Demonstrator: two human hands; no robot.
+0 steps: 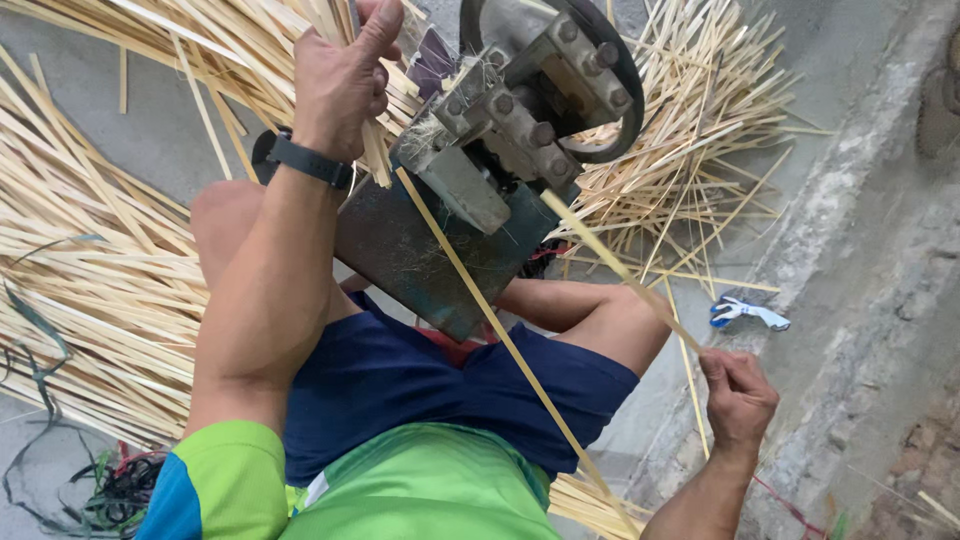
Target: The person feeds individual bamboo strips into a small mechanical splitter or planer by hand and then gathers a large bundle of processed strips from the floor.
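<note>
A: Strip (620,268) of split bamboo, pale yellow, coming out of the metal splitting machine (500,150) and running on a slant from the machine's near face down to the right, its long axis pointing from far left to near right

B: And the second one?

A: A second strip (500,335) leaves the machine lower down and slants the same way, crossing the blue shorts (400,380) toward the near edge of the scene

B: What has the right hand (738,395) got?

A: It is closed in a fist round the near end of the first strip, at the right, below the knee; the fingers are curled tight

B: The left hand (340,85)?

A: Far left of the machine, with a dark watch (308,160) on the wrist. It is curled round a bundle of bamboo strips (375,150) just beside the machine, thumb raised along them, fingers wrapped, not spread

B: Around them?

A: Heaps of cut strips (90,270) lie on the concrete floor (860,120) at the left and beyond the machine at the far right. A small blue and white object (745,313) lies on the floor near the right knee
</note>
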